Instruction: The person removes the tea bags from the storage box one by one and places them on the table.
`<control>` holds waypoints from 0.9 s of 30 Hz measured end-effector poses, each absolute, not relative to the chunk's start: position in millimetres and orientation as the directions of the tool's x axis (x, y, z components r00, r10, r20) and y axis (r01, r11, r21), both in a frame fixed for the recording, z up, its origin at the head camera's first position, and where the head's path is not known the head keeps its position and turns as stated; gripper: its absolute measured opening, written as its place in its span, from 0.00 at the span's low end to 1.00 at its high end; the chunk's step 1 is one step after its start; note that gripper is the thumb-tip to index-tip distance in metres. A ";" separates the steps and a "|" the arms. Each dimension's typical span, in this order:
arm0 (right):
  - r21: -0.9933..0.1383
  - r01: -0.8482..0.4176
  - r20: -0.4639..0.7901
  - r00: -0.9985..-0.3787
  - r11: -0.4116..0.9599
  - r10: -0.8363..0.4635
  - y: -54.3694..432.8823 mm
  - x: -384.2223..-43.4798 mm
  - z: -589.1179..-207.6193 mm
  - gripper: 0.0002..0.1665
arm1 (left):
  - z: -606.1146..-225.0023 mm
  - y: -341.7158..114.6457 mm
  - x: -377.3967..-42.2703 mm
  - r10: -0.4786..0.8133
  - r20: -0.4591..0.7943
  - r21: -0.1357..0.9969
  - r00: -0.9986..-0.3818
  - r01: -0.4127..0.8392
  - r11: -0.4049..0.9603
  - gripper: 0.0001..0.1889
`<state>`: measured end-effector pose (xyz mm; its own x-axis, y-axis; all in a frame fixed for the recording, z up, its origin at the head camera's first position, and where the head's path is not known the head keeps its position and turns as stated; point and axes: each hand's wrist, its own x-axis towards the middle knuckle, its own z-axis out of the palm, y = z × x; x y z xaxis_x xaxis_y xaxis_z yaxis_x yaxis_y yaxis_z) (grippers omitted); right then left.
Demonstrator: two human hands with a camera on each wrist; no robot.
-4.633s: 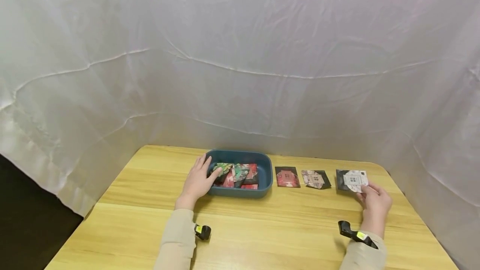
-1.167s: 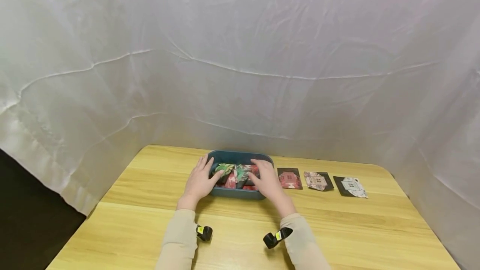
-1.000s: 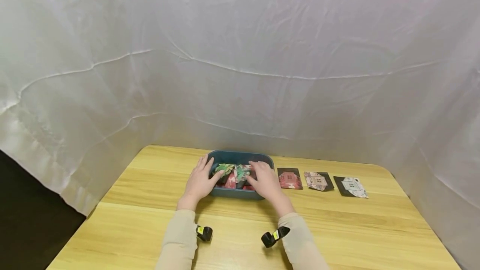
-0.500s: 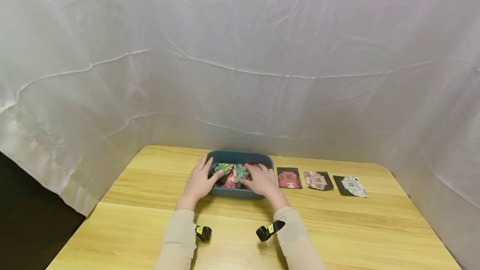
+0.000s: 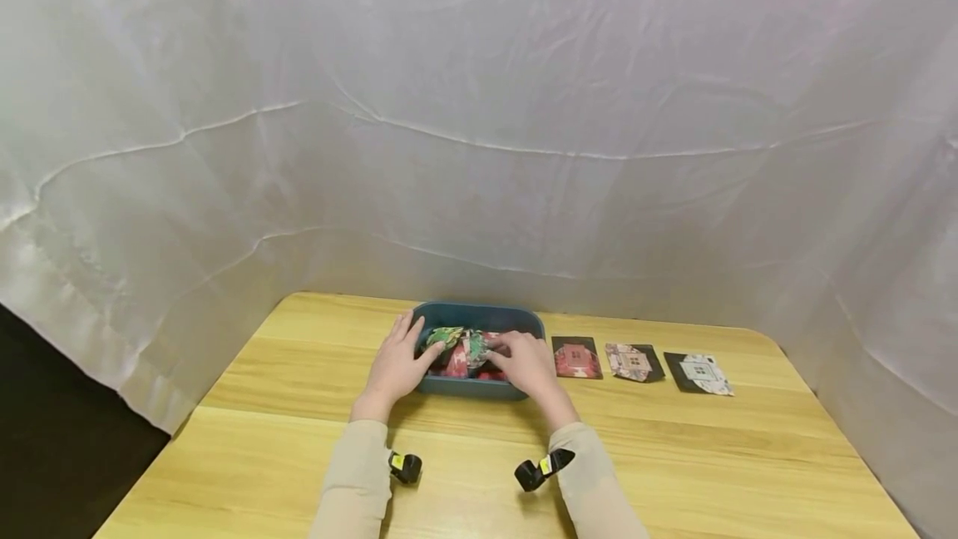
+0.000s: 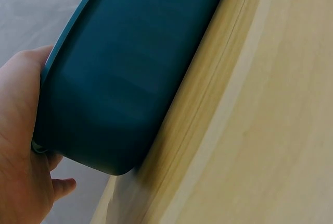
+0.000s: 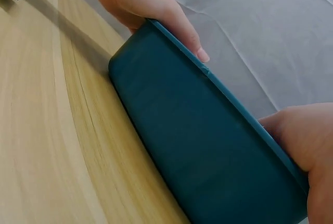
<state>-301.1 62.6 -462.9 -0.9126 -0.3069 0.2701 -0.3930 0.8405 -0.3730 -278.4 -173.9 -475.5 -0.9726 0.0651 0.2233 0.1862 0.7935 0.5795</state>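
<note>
Here, my right hand [image 5: 527, 367] is over the right part of the blue bin [image 5: 471, 389], thumb and forefinger nearly closed in a pinch on the green packet [image 5: 476, 346]. That packet lies inside, near the bin's middle, just left of my fingertips, its long axis seemingly crossing the bin's length. How firmly I have it I can't judge; the bin's wall hides the tips from the wrist view. My left hand [image 5: 395, 366], farther from the packet, holds the bin's left end, thumb over the rim.
</note>
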 end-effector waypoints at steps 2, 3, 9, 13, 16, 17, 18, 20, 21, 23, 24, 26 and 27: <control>-0.433 -0.372 0.281 -0.921 0.821 -0.269 62.8 -300.2 -464.0 0.11 | -476.4 -174.3 -278.0 0.066 0.226 0.579 -0.972 0.188 0.793 0.40; -0.463 -0.360 0.288 -0.925 0.810 -0.247 62.8 -299.7 -464.3 0.11 | -476.7 -174.5 -278.0 0.064 0.226 0.580 -0.972 0.187 0.793 0.40; -0.686 -0.328 0.339 -0.934 0.650 -0.114 64.2 -297.3 -463.2 0.08 | -479.5 -175.2 -277.9 0.054 0.213 0.578 -0.976 0.170 0.798 0.40; -0.773 -0.326 0.361 -0.932 0.545 -0.046 66.5 -296.9 -461.0 0.07 | -479.4 -175.3 -277.5 0.053 0.200 0.589 -0.978 0.164 0.792 0.41; -0.802 -0.317 0.370 -0.929 0.507 0.005 68.7 -298.0 -459.2 0.07 | -478.1 -175.1 -277.4 0.057 0.198 0.593 -0.979 0.165 0.788 0.41; -0.809 -0.311 0.370 -0.929 0.499 0.022 69.5 -298.7 -459.0 0.07 | -477.8 -175.0 -277.5 0.059 0.199 0.593 -0.978 0.168 0.787 0.42; -0.817 -0.304 0.367 -0.929 0.490 0.037 70.7 -299.5 -458.6 0.08 | -477.6 -174.8 -277.7 0.060 0.200 0.595 -0.978 0.170 0.786 0.42; -0.833 -0.287 0.356 -0.933 0.474 0.061 73.6 -300.7 -456.9 0.08 | -477.5 -174.6 -278.0 0.062 0.199 0.594 -0.978 0.171 0.787 0.42; -0.843 -0.278 0.346 -0.936 0.460 0.069 75.4 -301.1 -455.7 0.08 | -477.7 -174.7 -278.2 0.062 0.200 0.594 -0.978 0.172 0.786 0.42; -0.864 -0.259 0.325 -0.942 0.431 0.087 79.9 -301.9 -452.8 0.09 | -478.1 -174.7 -279.0 0.061 0.205 0.596 -0.977 0.174 0.784 0.42; -0.878 -0.242 0.307 -0.947 0.413 0.099 82.6 -301.7 -449.9 0.09 | -478.4 -175.0 -279.2 0.061 0.208 0.596 -0.976 0.176 0.784 0.43; -0.906 -0.203 0.264 -0.957 0.370 0.120 89.2 -301.5 -444.4 0.10 | -478.8 -175.4 -279.6 0.061 0.213 0.597 -0.975 0.179 0.782 0.43; -0.922 -0.183 0.239 -0.963 0.343 0.128 93.3 -301.6 -441.8 0.11 | -479.0 -175.9 -280.0 0.060 0.215 0.599 -0.975 0.180 0.780 0.43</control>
<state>-301.6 93.3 -441.8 -0.9626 0.1283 0.2386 -0.1827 0.3426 -0.9216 -280.0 -175.9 -479.0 -0.9747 0.0601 0.2152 0.1803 0.7801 0.5991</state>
